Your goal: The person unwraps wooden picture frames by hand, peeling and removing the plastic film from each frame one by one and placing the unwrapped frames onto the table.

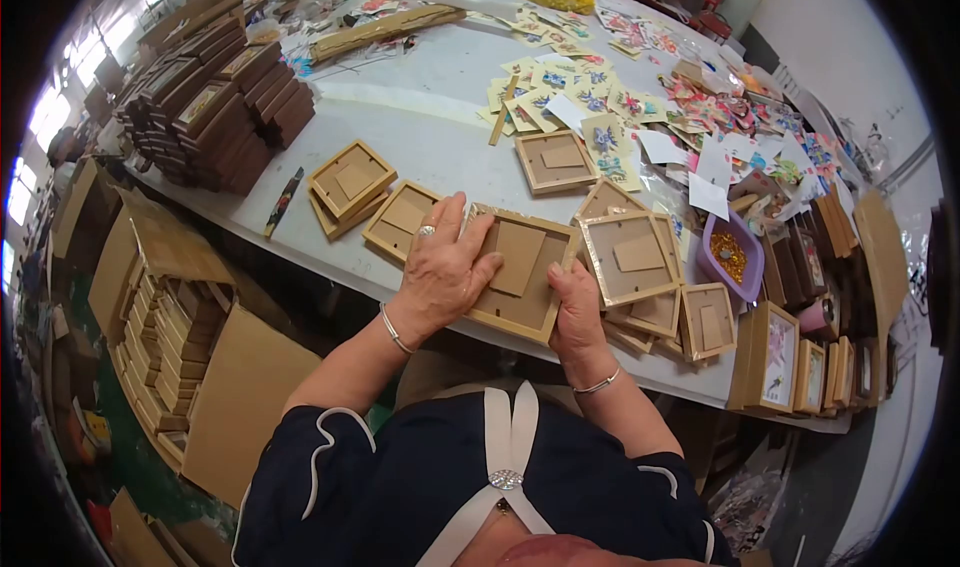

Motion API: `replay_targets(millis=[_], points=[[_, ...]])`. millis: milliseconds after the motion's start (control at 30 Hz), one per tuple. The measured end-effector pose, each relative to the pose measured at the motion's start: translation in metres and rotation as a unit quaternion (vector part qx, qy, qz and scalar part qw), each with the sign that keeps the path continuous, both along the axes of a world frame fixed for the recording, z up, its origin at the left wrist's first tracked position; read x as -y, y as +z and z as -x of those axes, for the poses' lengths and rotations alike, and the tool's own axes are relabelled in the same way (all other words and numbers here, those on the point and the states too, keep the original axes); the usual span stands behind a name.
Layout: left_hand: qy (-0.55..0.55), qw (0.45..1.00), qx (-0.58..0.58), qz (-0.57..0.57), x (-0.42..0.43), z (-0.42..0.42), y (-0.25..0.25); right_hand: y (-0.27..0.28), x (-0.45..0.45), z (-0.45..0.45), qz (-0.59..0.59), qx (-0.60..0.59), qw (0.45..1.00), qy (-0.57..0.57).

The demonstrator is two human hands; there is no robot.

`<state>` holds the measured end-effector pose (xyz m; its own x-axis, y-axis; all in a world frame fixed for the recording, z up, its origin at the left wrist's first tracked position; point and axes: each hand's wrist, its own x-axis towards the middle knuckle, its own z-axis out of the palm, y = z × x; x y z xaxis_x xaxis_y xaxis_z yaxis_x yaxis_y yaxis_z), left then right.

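A light wooden picture frame [520, 267], back side up with a brown backing and stand flap, is held at the table's front edge. My left hand [445, 267] lies over its left side, fingers stretched and the thumb on the backing. My right hand [577, 307] grips its right edge, thumb on top. Close to the left hand lies another light frame [400, 219], partly hidden by it. Right of the held frame, a pile of similar frames [630, 257] rests face down.
Stacked dark frames [215, 107] stand at the back left, near a knife [284, 202]. Right are a purple basket [708, 252] of small golden pieces and scattered cards [600, 97]. A carton [240, 397] of frames sits lower left.
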<state>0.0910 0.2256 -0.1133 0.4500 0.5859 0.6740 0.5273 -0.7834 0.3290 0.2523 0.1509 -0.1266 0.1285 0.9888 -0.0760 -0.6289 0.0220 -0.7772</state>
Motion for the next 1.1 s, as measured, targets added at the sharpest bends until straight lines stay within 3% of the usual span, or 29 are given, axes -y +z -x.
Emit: replay_targets(millis=[100,267,433,600,767,1100], points=[[-0.011,0.999,-0.032,-0.036,0.006,-0.007,0.004,-0.001,0.01,-0.004,-0.015,0.011,1.0,-0.018],[-0.05,0.998,-0.037,0.003,0.013,-0.008,0.013,-0.003,0.025,-0.009,-0.051,0.051,0.997,-0.017],[-0.086,0.994,-0.063,-0.009,0.019,-0.009,0.015,-0.003,0.031,-0.016,-0.031,0.032,0.999,-0.012],[-0.052,0.998,-0.041,0.011,0.026,-0.013,0.021,-0.004,0.032,-0.021,-0.009,-0.015,1.0,-0.018],[-0.047,0.994,-0.094,0.043,0.026,-0.015,0.024,-0.005,0.032,-0.023,0.002,-0.047,0.999,-0.016],[-0.091,0.993,-0.075,0.019,0.032,-0.029,0.025,0.0,0.03,-0.018,-0.008,0.023,1.0,0.019]])
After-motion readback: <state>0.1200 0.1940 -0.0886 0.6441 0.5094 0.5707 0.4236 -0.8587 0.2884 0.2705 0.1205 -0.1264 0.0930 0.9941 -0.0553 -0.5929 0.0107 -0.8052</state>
